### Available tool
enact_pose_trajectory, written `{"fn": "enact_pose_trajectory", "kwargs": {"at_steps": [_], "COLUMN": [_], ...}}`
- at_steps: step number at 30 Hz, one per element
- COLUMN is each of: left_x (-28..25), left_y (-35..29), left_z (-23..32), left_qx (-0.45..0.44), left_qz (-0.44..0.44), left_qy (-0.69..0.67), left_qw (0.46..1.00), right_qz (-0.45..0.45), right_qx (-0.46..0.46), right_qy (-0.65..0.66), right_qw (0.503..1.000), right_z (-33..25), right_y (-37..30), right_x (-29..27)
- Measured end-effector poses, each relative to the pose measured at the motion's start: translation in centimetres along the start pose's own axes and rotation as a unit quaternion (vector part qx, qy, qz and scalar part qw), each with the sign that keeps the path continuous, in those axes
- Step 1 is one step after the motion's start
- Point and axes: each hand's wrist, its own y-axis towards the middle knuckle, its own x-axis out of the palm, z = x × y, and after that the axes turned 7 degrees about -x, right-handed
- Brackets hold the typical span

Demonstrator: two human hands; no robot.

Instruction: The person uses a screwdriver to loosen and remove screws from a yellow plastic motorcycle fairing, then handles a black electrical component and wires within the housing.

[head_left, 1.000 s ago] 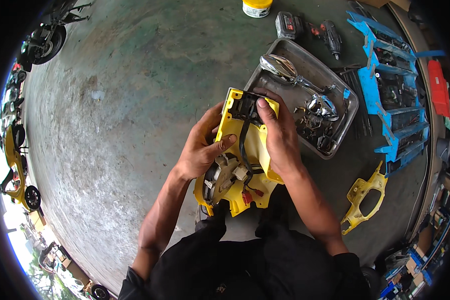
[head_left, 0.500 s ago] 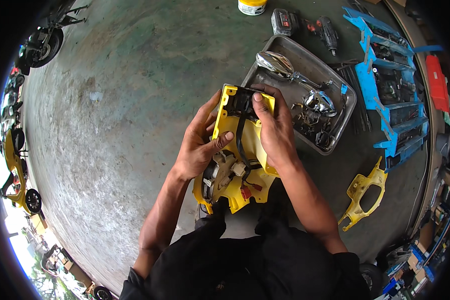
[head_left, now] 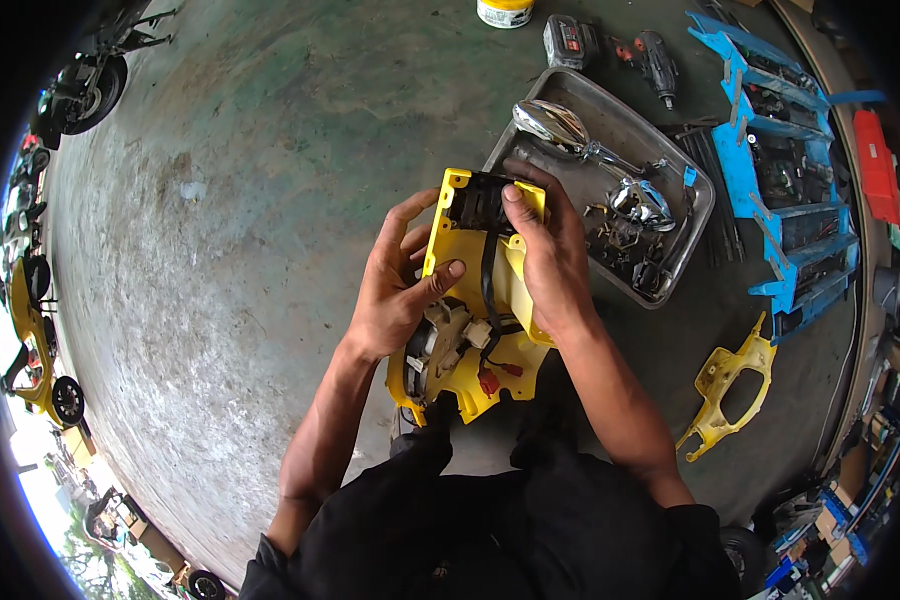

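Between my hands is a yellow plastic scooter headlight cowl (head_left: 457,252), its inner side facing up. My left hand (head_left: 394,290) grips its left edge, thumb over the rim and the other fingers partly behind it. On the right side, my right hand (head_left: 550,240) holds on with its thumb pressed near a black part (head_left: 475,205) at the cowl's far end; its other fingers are mostly hidden. A black cable (head_left: 488,275) runs from that part down to a headlight unit (head_left: 448,335) at the near end, where red connectors (head_left: 489,383) hang.
Beyond my right hand, a metal tray (head_left: 697,222) holds chrome mirrors (head_left: 552,124) and loose hardware. Two cordless power tools (head_left: 658,68) lie past it. A blue cantilever toolbox (head_left: 735,165) stands open at right, with another yellow cover (head_left: 710,400) nearer me. Motorcycles (head_left: 90,95) line the left.
The cowl has shifted and tilted slightly in my grip, and the cable and connectors have moved a little with it. Both hands keep their hold.
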Motion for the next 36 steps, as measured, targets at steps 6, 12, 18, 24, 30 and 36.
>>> {"fn": "enact_pose_trajectory", "kwargs": {"at_steps": [6, 12, 18, 24, 30, 36], "left_x": [0.3, 0.0, -0.3, -0.5, -0.6, -0.2], "left_y": [0.1, 0.1, 0.1, -0.7, -0.8, -1.0], "left_z": [0.0, -0.3, -0.2, 0.0, 0.1, 0.5], "left_qx": [0.019, 0.004, -0.022, -0.011, -0.018, -0.028], "left_qz": [-0.001, 0.006, -0.010, 0.005, 0.015, 0.018], "left_qy": [0.030, 0.002, 0.054, 0.030, 0.041, 0.062], "left_qw": [0.999, 1.000, 0.998, 0.999, 0.999, 0.998], "right_qz": [0.002, 0.004, 0.016, 0.027, -0.003, -0.049], "right_qx": [0.007, 0.021, 0.000, 0.081, 0.130, 0.153], "right_qy": [0.022, 0.062, 0.074, 0.055, 0.055, 0.082], "right_qw": [1.000, 0.998, 0.997, 0.995, 0.990, 0.984], "right_z": [0.4, 0.5, 0.8, -0.4, 0.4, 0.7], "right_y": [0.0, -0.2, -0.6, -1.3, -2.0, -2.2], "right_x": [-0.2, -0.2, -0.3, 0.3, 0.1, -0.7]}}
